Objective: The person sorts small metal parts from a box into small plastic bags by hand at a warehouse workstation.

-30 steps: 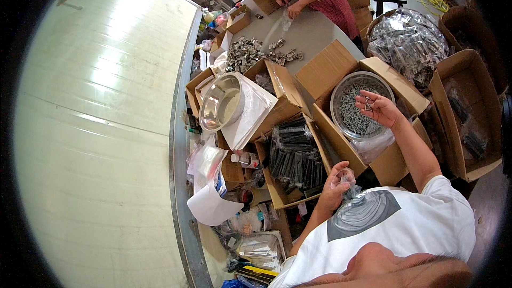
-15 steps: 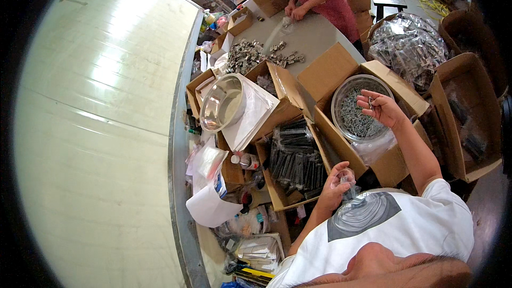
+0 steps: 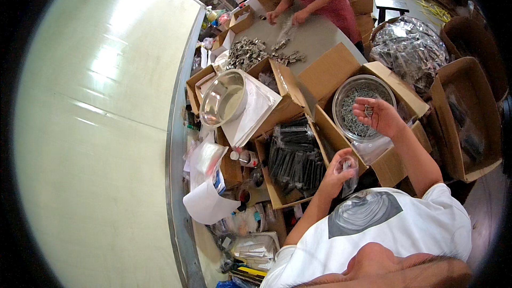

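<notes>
My right hand [image 3: 380, 116] is turned palm up above a round metal bowl [image 3: 391, 92] with a few small grey screws [image 3: 368, 110] lying on its curled fingers. A heap of the same grey screws [image 3: 352, 117] fills the bowl, which sits in an open cardboard box [image 3: 330, 68]. Closer to my body, my left hand [image 3: 335, 175] grips a small clear plastic bag [image 3: 349, 182] between thumb and fingers. Whether anything is inside the bag I cannot tell.
Left of my hands, a cardboard box [image 3: 283, 202] holds black wrapped strips [image 3: 293, 154]. Beyond it stands a shiny metal basin [image 3: 212, 104] on white sheets. A co-worker in a red apron [image 3: 325, 0] handles a clear bag near piled metal parts [image 3: 246, 52]. Bagged parts [image 3: 408, 48] stand right.
My right hand has come lower and nearer, its palm turned up with the screws showing. My left hand has risen slightly with the bag. The co-worker's hands have moved apart.
</notes>
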Demonstrator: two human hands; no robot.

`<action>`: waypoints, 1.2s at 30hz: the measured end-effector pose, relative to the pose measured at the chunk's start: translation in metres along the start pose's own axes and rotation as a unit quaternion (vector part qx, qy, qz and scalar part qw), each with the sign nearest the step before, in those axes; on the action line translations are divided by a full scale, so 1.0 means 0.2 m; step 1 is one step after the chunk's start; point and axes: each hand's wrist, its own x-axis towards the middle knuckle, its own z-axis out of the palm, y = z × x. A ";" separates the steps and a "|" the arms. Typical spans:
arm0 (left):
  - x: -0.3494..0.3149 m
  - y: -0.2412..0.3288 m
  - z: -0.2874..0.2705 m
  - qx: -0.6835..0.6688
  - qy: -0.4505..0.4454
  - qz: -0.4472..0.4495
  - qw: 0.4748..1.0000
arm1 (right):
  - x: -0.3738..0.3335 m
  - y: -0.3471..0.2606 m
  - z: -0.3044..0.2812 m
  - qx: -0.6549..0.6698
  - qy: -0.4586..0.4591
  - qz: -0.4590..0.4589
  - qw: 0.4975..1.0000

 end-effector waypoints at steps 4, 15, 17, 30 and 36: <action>0.10 0.04 0.05 0.050 -0.002 -0.013 0.999 | -0.11 0.10 0.29 -0.115 -0.055 0.039 0.991; 0.12 0.06 0.05 0.084 -0.074 0.024 0.993 | -0.26 0.11 0.46 -0.508 -0.302 -0.013 0.806; 0.13 0.09 0.06 0.107 -0.100 0.093 0.985 | -0.26 0.10 0.49 -0.516 -0.343 -0.040 0.784; 0.15 0.12 0.03 -0.099 -0.201 -0.026 0.974 | -0.33 0.04 0.66 -0.595 -0.493 -0.070 0.631; 0.15 0.12 0.06 -0.039 -0.205 0.025 0.978 | -0.39 0.02 0.64 -0.785 -0.278 -0.090 0.546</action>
